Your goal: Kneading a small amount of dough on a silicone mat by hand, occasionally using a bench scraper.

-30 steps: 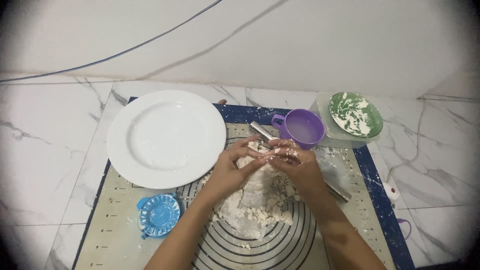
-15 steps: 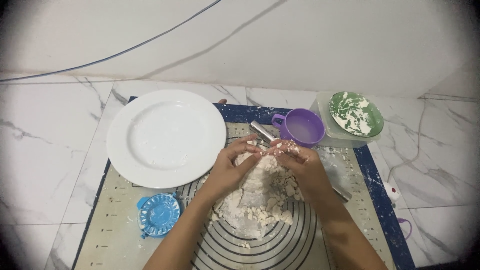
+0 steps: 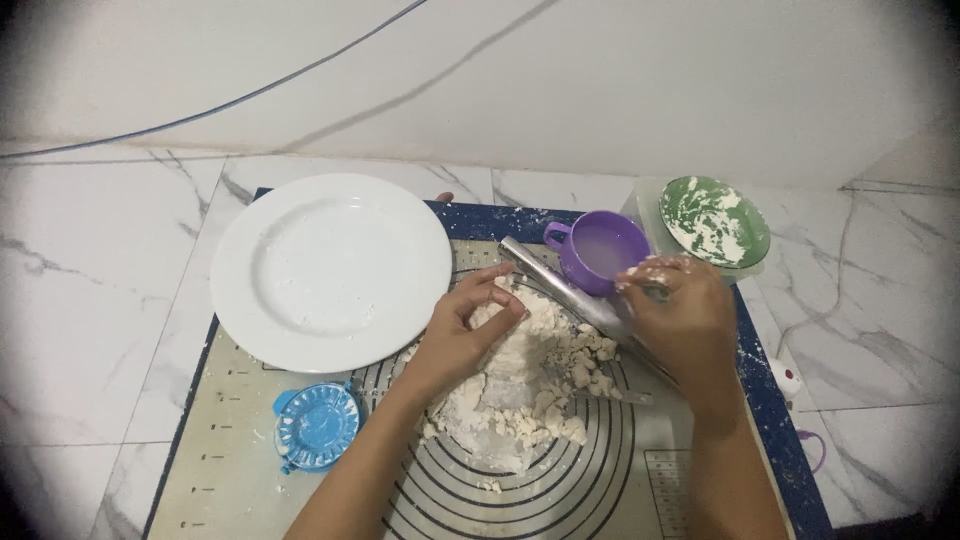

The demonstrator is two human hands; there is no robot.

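White marble desk [image 3: 90,300] against a pale wall, baking mat [image 3: 240,480] with ring marks laid on it. Dough [image 3: 530,385], crumbly and shaggy, sits mid-mat on the rings. Left hand [image 3: 465,330] rests on the dough's top-left edge, fingers curled, pinching a small bit of it. Right hand [image 3: 680,320] has moved off the dough since a second ago, when both hands worked together over the pile; now it's up and right by the purple cup [image 3: 603,255], floury fingertips bunched together, can't tell if they hold anything. So kneading is paused on one side, and the dough looks dry and not yet bound. Metal rolling pin [image 3: 570,290] lies diagonally under the right hand, touching the dough's upper edge. White plate [image 3: 330,270] upper left, overlapping the mat edge, near the left hand. Blue press [image 3: 316,425] lower left, apart from the dough. Green bowl [image 3: 715,220] just beyond the cup, close to the mat's right border. Open room: lower mat and left desk; right side crowded.
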